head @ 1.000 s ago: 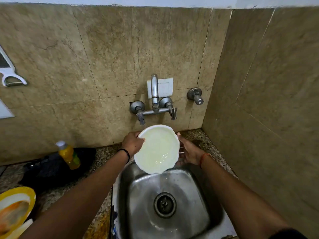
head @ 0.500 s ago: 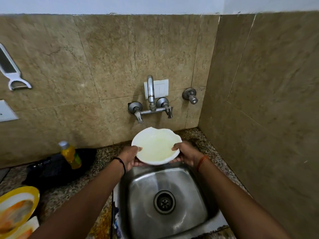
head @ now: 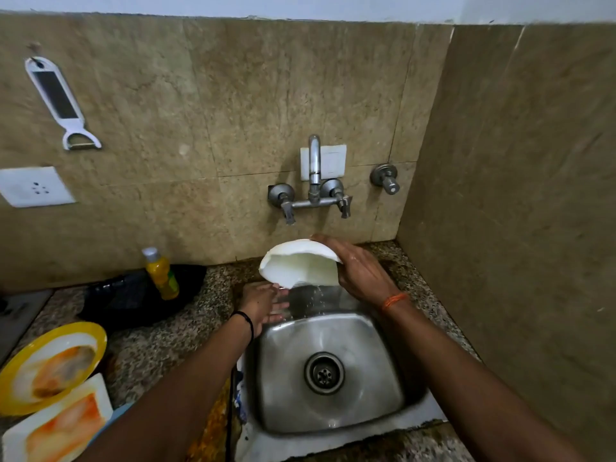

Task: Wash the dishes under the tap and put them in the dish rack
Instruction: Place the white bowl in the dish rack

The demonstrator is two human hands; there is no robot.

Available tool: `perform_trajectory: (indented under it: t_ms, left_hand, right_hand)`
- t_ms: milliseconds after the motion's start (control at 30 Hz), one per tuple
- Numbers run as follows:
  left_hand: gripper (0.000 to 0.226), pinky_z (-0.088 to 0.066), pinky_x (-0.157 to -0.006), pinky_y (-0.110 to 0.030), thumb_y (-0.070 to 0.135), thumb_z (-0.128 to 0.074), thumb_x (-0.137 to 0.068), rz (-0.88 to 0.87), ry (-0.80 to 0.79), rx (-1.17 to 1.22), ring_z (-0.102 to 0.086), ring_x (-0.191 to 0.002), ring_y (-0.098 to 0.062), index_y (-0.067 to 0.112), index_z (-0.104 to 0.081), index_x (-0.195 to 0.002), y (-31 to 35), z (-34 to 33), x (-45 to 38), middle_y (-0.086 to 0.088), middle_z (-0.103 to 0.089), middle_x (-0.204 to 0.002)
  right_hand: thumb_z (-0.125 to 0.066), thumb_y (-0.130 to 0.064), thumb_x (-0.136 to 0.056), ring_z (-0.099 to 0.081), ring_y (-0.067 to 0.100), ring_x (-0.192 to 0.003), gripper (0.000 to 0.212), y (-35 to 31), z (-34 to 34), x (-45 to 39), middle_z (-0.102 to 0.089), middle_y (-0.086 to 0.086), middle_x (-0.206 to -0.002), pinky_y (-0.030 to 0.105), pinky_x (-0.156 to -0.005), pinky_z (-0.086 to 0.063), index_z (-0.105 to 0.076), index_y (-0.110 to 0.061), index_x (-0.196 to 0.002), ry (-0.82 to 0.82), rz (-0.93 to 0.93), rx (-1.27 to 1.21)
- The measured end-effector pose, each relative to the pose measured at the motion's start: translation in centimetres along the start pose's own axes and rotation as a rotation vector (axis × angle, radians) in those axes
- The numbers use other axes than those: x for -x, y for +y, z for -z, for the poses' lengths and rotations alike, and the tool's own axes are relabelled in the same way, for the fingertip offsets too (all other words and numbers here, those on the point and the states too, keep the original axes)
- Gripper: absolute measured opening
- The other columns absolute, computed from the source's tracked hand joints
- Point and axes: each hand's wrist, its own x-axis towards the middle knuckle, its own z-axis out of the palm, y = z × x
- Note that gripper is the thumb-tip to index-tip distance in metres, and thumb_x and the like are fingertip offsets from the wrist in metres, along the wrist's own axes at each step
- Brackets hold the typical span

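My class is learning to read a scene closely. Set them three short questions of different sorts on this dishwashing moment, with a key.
1. True or false: both hands grip the white bowl.
2. Where does the water from the bowl fall? A) onto the counter B) into the sink C) onto the yellow plate
3. Fill the gap: the soap bottle stands to the ____ of the sink.

Key
1. False: only the right hand holds it; the left hand is open below it.
2. B
3. left
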Motion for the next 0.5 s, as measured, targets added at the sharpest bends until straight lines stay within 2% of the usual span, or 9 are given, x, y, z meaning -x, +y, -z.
perform_trajectory:
  t_ms: [67, 167, 300, 367, 433, 500]
  left_hand:
    - [0.026, -0.053, -0.059, -0.031, 0.019, -0.043, -0.101, -0.027, 0.043, 0.033, -0.064, -0.091, -0.025, 0.008, -0.055, -0.120, -0.1, 1.2, 0.1, -0.011, -0.067, -0.118]
    - [0.021, -0.050, -0.074, -0.034, 0.022, -0.047, -0.100, -0.083, 0.127, 0.054, -0.065, -0.092, -0.025, 0.011, -0.060, -0.111, -0.2, 3.3, -0.2, -0.009, -0.068, -0.113]
    - [0.029, -0.051, -0.061, -0.029, 0.020, -0.057, -0.095, -0.197, 0.317, 0.102, -0.066, -0.083, -0.023, 0.004, -0.064, -0.118, 0.3, 7.6, -0.5, -0.013, -0.070, -0.102]
    - [0.028, -0.053, -0.061, -0.030, 0.023, -0.060, -0.093, -0.249, 0.373, 0.095, -0.068, -0.078, -0.020, 0.006, -0.067, -0.114, 0.7, 10.5, -0.2, -0.012, -0.072, -0.095]
    - [0.026, -0.056, -0.062, -0.032, 0.025, -0.060, -0.093, -0.297, 0.417, 0.081, -0.070, -0.076, -0.018, 0.009, -0.068, -0.111, 1.1, 14.4, 0.4, -0.006, -0.072, -0.089]
    - [0.023, -0.054, -0.057, -0.028, 0.024, -0.060, -0.093, -0.328, 0.447, 0.044, -0.070, -0.073, -0.016, 0.010, -0.068, -0.109, 1.5, 18.4, 1.2, -0.003, -0.071, -0.087]
  right_hand:
    - [-0.053, 0.003, -0.085, -0.060, 0.031, -0.116, 0.066, -0.8, -0.3, -0.3, -0.053, 0.005, -0.142, 0.047, -0.092, -0.052, -0.042, -0.023, -0.144, 0.003, 0.040, 0.000]
    - [-0.050, 0.002, -0.084, -0.059, 0.029, -0.120, 0.064, -2.4, -1.3, -1.0, -0.053, 0.004, -0.142, 0.045, -0.096, -0.050, -0.043, -0.022, -0.143, 0.018, 0.073, -0.047]
    - [-0.051, 0.006, -0.082, -0.053, 0.015, -0.127, 0.065, -5.2, -3.7, -3.2, -0.055, -0.001, -0.140, 0.028, -0.107, -0.042, -0.049, -0.022, -0.140, 0.085, -0.010, -0.222]
    - [-0.051, 0.007, -0.082, -0.054, 0.005, -0.120, 0.060, -7.0, -5.1, -4.5, -0.060, -0.005, -0.132, 0.014, -0.101, -0.041, -0.053, -0.022, -0.135, 0.124, -0.070, -0.367]
    - [-0.051, 0.007, -0.082, -0.056, 0.000, -0.107, 0.053, -9.3, -7.0, -5.9, -0.064, -0.009, -0.117, 0.003, -0.088, -0.042, -0.059, -0.023, -0.124, 0.171, -0.127, -0.513]
    - [-0.055, 0.007, -0.080, -0.060, 0.004, -0.096, 0.047, -11.5, -9.4, -7.3, -0.066, -0.010, -0.106, 0.005, -0.077, -0.046, -0.062, -0.023, -0.115, 0.190, -0.232, -0.617]
